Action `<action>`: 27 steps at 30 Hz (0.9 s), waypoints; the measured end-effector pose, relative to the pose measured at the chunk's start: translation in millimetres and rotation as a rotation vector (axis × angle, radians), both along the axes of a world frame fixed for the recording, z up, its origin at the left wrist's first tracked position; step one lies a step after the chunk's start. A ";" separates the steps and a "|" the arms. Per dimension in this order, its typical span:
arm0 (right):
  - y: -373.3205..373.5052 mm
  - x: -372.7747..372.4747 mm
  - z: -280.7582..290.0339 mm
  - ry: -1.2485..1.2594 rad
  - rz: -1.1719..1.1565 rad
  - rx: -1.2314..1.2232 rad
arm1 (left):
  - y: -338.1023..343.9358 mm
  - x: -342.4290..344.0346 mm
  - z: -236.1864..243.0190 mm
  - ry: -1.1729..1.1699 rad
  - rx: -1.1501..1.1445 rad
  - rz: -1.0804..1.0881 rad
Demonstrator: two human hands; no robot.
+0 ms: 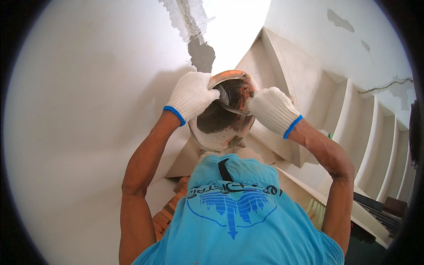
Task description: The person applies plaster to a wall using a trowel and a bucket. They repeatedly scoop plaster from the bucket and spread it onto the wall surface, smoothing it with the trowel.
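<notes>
An orange bowl-like vessel [240, 90], dark inside and smeared with dried plaster, is tilted in front of me. My left hand [193, 95], in a white knit glove with a blue cuff, is closed on its left rim, thumb inside. Beside that thumb sits a grey patch, either wet mix or a tool; I cannot tell which. On the opposite rim my right hand [273, 110], gloved alike, is closed with its fingertips partly hidden. Directly below the vessel stands a larger, plaster-crusted bucket [204, 138] with a dark inside.
A white wall [84, 110] rises at the left, with a rough grey strip of patching [202, 54] near the top. Pale stairs [349, 128] climb along the right, beside a cracked wall [391, 88]. Red bricks [165, 215] lie at lower left, next to my blue shirt.
</notes>
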State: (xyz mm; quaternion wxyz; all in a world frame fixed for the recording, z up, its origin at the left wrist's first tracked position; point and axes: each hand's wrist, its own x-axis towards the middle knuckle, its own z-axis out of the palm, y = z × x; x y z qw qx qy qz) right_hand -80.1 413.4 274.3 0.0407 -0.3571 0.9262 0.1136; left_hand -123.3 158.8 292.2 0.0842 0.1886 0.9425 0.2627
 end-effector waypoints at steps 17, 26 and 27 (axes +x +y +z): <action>-29.3 -7.8 3.6 -0.027 0.103 -0.051 | 10.8 2.4 -1.4 0.036 -0.135 -0.064; -10.1 -36.9 -101.1 -0.322 0.253 -0.910 | 26.8 8.9 0.1 0.018 -0.172 -0.056; -11.2 -35.6 -97.7 -0.243 0.246 -0.766 | 28.6 10.2 0.7 0.036 -0.165 -0.063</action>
